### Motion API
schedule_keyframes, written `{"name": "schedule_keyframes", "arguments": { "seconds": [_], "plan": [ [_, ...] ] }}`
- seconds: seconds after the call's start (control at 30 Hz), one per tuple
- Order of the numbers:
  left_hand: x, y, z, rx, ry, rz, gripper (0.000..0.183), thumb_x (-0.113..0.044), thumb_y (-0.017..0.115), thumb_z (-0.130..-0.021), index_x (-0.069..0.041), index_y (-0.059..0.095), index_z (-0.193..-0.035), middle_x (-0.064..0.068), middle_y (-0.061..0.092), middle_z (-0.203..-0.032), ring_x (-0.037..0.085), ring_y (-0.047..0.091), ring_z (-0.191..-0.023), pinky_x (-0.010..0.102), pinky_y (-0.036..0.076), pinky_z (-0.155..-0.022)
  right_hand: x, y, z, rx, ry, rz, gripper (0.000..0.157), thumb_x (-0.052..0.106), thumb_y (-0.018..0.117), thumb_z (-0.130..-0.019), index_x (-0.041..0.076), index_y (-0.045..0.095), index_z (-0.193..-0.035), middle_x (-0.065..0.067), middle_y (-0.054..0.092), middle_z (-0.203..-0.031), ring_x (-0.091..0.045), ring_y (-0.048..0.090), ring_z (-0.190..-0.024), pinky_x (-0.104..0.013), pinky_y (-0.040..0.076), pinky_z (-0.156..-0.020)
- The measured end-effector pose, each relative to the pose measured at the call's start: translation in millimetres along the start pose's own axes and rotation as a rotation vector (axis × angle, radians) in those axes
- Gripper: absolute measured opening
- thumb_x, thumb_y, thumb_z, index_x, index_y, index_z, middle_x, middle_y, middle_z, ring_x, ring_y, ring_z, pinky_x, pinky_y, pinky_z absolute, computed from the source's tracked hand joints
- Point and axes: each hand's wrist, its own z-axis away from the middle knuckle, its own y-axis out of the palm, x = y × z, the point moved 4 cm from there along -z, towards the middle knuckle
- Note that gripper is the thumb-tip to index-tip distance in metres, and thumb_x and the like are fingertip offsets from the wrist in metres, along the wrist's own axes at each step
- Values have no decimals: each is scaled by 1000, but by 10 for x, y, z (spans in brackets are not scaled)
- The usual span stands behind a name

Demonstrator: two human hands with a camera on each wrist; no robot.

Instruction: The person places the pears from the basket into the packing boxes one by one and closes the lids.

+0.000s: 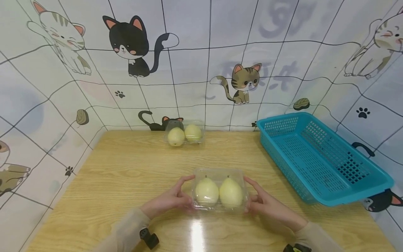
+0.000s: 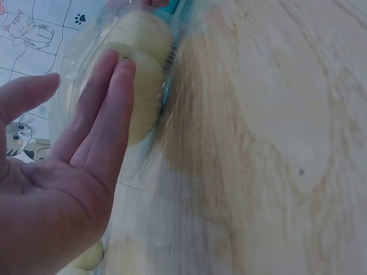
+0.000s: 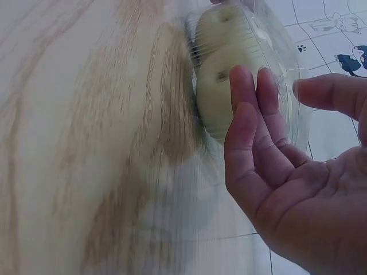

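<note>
A clear plastic box (image 1: 218,171) with two pale yellow-green pears (image 1: 231,193) inside sits on the table between both hands. My left hand (image 1: 168,201) is at the box's left side, one fingertip at its upper left edge. In the left wrist view, its fingers (image 2: 112,114) stretch alongside the box, with the thumb spread apart. On the opposite side, my right hand (image 1: 267,204) has a fingertip at the upper right edge. Its fingers (image 3: 243,143) are slightly bent beside the box in the right wrist view, not wrapped round it.
Another clear box (image 1: 198,123) with two similar pears (image 1: 176,136) stands at the back of the wooden table (image 1: 135,164), near the cat-patterned wall covering (image 1: 192,66). A blue plastic basket (image 1: 283,162) stands on the right.
</note>
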Motion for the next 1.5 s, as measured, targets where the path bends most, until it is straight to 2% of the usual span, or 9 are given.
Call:
{"name": "schedule_keyframes", "arguments": {
  "seconds": [0.2,0.4,0.57,0.7,0.83,1.0,1.1,1.33,1.5],
  "plan": [
    [19,24,-46,-58,-15,39,85,-2,62,-91,-25,9,-153,25,67,-95,39,67,-91,47,55,-81,-3,11,-38,-40,50,-18,92,9,60,-95,20,-10,-154,-20,66,-89,-33,64,-88,-37,54,-79],
    [17,21,-72,-101,-12,47,86,1,62,-89,-21,9,-152,25,66,-92,38,67,-88,49,55,-81,-35,-24,-123,-67,115,-10,96,7,61,-92,23,-10,-154,-20,66,-87,-34,64,-83,-38,54,-74],
    [3,17,-106,-121,3,53,85,3,61,-89,-16,7,-152,28,67,-92,38,68,-87,48,55,-78,-23,-78,-201,-59,110,-32,98,4,61,-90,20,-10,-155,-22,67,-87,-37,66,-86,-39,55,-77],
    [4,8,-144,-131,9,57,84,4,61,-89,-15,6,-150,30,66,-91,38,68,-85,47,56,-74,-21,-94,-249,-55,152,-85,99,6,61,-89,24,-11,-155,-22,69,-91,-36,67,-90,-42,55,-79],
    [11,-9,-185,-147,14,68,86,4,60,-89,-19,5,-151,31,66,-91,38,69,-82,47,57,-73,-43,-101,-285,-49,185,-111,97,9,58,-91,30,-14,-153,-22,69,-94,-36,67,-92,-41,54,-80],
    [0,-23,-224,-151,4,95,90,4,56,-89,-28,1,-153,32,66,-92,38,69,-84,47,56,-75,-52,-120,-334,-57,173,-118,97,8,57,-91,33,-14,-153,-23,69,-96,-37,66,-93,-42,53,-78],
    [-5,-29,-232,-142,-9,108,91,3,57,-90,-30,0,-153,32,66,-93,39,68,-85,48,56,-77,-42,-126,-346,-62,151,-119,95,5,57,-91,31,-11,-154,-23,69,-95,-37,67,-92,-42,54,-78],
    [-8,-49,-235,-124,-15,97,91,4,56,-90,-31,-1,-152,32,66,-93,39,68,-86,47,56,-77,-11,-116,-336,-80,98,-115,87,3,56,-92,16,-4,-154,-26,68,-91,-37,67,-91,-41,55,-79],
    [-22,-61,-236,-118,-11,75,90,2,56,-90,-29,-1,-152,30,67,-94,38,68,-86,47,56,-77,-12,-118,-348,-77,81,-118,84,2,56,-93,13,-2,-153,-26,68,-92,-36,67,-91,-41,55,-80]
  ]
}}
